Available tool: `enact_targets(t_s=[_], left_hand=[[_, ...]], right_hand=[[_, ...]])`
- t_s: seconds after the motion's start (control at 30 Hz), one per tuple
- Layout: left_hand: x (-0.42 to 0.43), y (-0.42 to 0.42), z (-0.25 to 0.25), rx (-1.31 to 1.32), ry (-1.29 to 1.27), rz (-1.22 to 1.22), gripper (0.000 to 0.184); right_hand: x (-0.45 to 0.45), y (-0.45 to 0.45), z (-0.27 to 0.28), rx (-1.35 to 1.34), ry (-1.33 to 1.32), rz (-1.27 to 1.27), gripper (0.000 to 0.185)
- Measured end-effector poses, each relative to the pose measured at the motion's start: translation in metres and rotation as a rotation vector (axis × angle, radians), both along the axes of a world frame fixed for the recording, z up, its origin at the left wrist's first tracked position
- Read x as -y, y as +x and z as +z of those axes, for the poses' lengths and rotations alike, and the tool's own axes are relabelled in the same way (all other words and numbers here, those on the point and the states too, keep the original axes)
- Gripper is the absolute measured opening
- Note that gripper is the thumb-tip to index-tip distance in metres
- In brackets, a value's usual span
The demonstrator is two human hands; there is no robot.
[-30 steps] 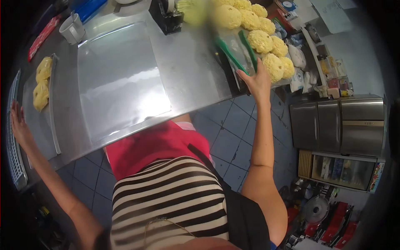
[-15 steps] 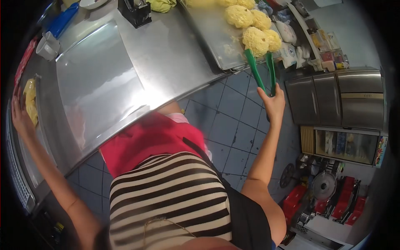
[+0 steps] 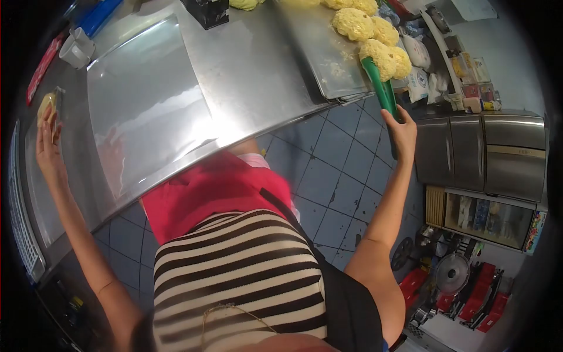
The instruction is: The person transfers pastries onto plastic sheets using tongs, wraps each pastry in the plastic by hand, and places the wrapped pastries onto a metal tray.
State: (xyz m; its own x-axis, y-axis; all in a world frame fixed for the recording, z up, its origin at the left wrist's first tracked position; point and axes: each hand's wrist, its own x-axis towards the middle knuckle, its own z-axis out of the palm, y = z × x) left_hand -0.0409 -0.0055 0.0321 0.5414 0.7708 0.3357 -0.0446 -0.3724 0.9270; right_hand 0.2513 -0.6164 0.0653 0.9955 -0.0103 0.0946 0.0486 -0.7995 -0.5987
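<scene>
While my right hand (image 3: pixel 403 134) holds green tongs (image 3: pixel 384 91) snugly, their end at a crumbly yellow bun (image 3: pixel 380 58) on the tray (image 3: pixel 337 82), I'd squeeze lightly to spare its coating. My left hand (image 3: pixel 51 155) is at another bun (image 3: pixel 47 104) across the worktop (image 3: pixel 246 70); its grip I can't tell.

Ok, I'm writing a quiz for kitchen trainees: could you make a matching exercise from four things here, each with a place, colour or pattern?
1. Tongs
2. Lumpy buns
3. Floor tiles
4. Top

A. Blue-grey
B. On the metal tray
C. Striped
D. Held in the right hand

Pairs: 1-D, 2-B, 3-A, 4-C
</scene>
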Motion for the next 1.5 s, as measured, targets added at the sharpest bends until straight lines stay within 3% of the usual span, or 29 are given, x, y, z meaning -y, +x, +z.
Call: enact_targets(t_s=[0.57, 0.73, 0.9, 1.07, 1.23, 1.5], left_hand=[[0.033, 0.012, -0.028, -0.310, -0.170, -0.288, 0.035], [0.033, 0.017, -0.056, -0.256, 0.106, -0.448, 0.038], [0.051, 0.010, -0.054, -0.480, 0.477, -0.267, 0.049], [0.060, 0.009, -0.052, -0.560, 0.437, -0.274, 0.059], [0.058, 0.007, -0.057, -0.514, 0.448, -0.263, 0.061], [0.055, 0.005, -0.067, -0.497, 0.493, -0.253, 0.062]], right_hand=[[0.016, 0.019, 0.015, -0.226, 0.321, 0.057, 0.054], [-0.019, -0.001, 0.041, -0.017, 0.186, 0.220, 0.054], [-0.109, -0.018, 0.039, -0.062, 0.302, 0.523, 0.059], [-0.213, -0.032, 0.016, -0.013, 0.104, 0.944, 0.059], [-0.292, -0.030, -0.021, 0.033, 0.070, 1.185, 0.058], [-0.324, -0.025, -0.035, 0.022, 0.007, 1.254, 0.057]])
